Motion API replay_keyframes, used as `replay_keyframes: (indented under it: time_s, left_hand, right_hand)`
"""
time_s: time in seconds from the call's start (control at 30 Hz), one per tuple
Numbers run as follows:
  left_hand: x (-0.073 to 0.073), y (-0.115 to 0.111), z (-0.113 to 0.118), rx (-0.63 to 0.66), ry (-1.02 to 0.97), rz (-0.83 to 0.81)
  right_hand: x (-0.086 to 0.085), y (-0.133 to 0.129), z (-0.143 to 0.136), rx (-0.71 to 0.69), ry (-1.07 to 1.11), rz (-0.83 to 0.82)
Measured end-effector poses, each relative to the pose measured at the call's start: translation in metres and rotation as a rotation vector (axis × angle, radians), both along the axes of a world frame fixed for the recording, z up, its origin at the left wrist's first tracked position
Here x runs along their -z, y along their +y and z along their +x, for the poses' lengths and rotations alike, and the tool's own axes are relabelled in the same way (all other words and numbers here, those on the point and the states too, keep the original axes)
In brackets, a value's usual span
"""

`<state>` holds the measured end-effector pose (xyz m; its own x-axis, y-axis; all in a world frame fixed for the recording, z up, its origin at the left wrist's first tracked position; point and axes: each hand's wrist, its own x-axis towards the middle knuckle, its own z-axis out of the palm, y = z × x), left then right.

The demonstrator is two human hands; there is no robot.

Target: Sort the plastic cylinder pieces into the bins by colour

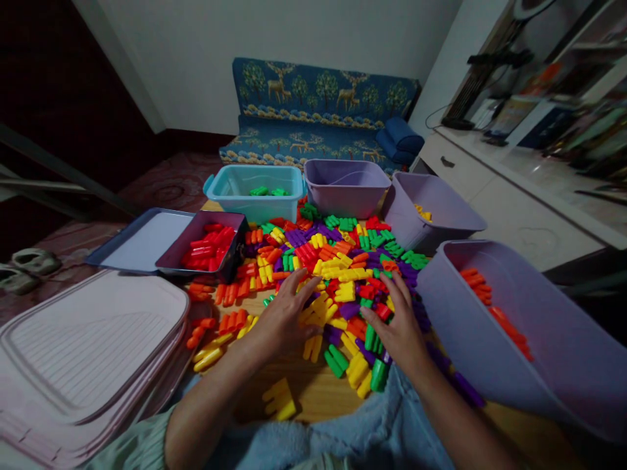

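Note:
A wide pile of plastic building pieces point(343, 254) in red, orange, yellow, green and purple covers the wooden table point(313, 385). On the pile's left side is my left hand point(287, 313), fingers spread, close to or touching some yellow pieces point(318, 310). My right hand point(400, 329) reaches in from the other side with its fingers apart, near green pieces point(372, 339) and red ones point(383, 311). Neither hand visibly grips a piece. One yellow piece point(280, 399) lies apart near the front edge.
Around the pile stand a light blue bin point(255, 207) holding green pieces, a purple bin point(347, 196), a bin with yellow pieces point(411, 225), a bin with orange pieces point(450, 326), and a hinged box point(240, 245) of red pieces. Stacked lids point(98, 339) lie left.

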<state>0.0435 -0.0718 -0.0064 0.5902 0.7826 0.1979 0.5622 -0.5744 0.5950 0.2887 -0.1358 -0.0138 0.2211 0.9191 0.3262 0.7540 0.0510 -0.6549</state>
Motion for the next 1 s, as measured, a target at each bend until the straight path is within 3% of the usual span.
replay_keyframes:
  time_s: [0.23,0.33,0.4,0.5,0.6,0.7,0.83,1.0]
  left_hand:
    - [-0.001,0.008,0.0,-0.034,-0.011,-0.02]
    - [-0.006,0.016,0.001,-0.074,0.01,-0.017]
    - [-0.012,0.018,-0.004,-0.095,0.023,0.028]
    - [-0.029,0.006,-0.021,-0.071,0.078,0.097]
    - [-0.05,-0.021,-0.047,0.026,0.226,0.031]
    - [-0.063,-0.052,-0.067,0.006,0.439,-0.135]
    - [-0.053,-0.077,-0.072,0.001,0.552,-0.239]
    - [-0.019,-0.073,-0.059,0.13,0.508,-0.18]
  right_hand:
    - [-0.01,0.06,-0.044,-0.074,0.171,0.024]
    - [-0.019,0.083,-0.058,-0.239,0.301,-0.011]
    - [-0.029,0.085,-0.062,-0.353,0.269,-0.007]
    - [-0.044,0.058,-0.057,-0.486,-0.006,-0.018]
    - [-0.05,0.006,-0.046,-0.66,-0.326,-0.124]
    - [-0.044,-0.046,-0.035,-0.614,-0.501,-0.177]
    - [-0.034,-0.077,-0.029,-0.606,-0.584,-0.118]
    - [-0.026,-0.057,-0.034,-0.792,-0.624,-0.076]
